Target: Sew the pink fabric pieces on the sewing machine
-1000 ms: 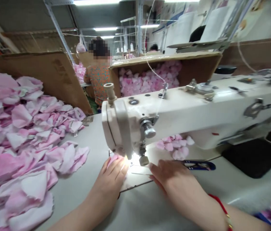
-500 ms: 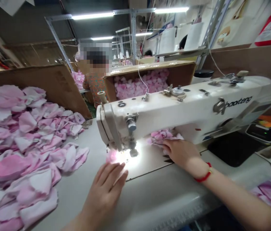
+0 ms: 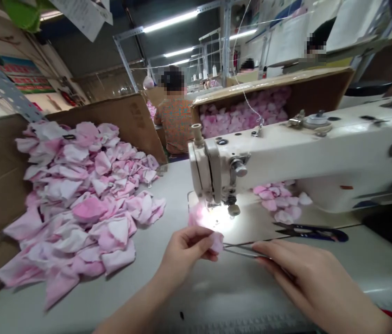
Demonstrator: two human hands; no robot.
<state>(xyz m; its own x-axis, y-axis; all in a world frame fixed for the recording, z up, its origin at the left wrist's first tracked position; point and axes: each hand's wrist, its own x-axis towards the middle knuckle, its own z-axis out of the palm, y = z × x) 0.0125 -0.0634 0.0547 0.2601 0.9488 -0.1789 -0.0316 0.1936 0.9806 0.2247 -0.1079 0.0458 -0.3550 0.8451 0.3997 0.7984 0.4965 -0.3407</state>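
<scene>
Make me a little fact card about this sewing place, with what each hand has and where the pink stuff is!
left hand: pinching a small pink piece
right hand: holding metal tweezers, tips near that piece
sewing machine: white, bright light by its needle area
snips: dark blue, lying on the table
big pile: crumpled pink and white cloth, at the left
small pile: pink pieces under the machine's arm
cardboard box: behind the machine, pink pieces inside

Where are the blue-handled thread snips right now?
Head view, right side: the snips lie on the table under the sewing machine's arm, just beyond the right hand.
</scene>
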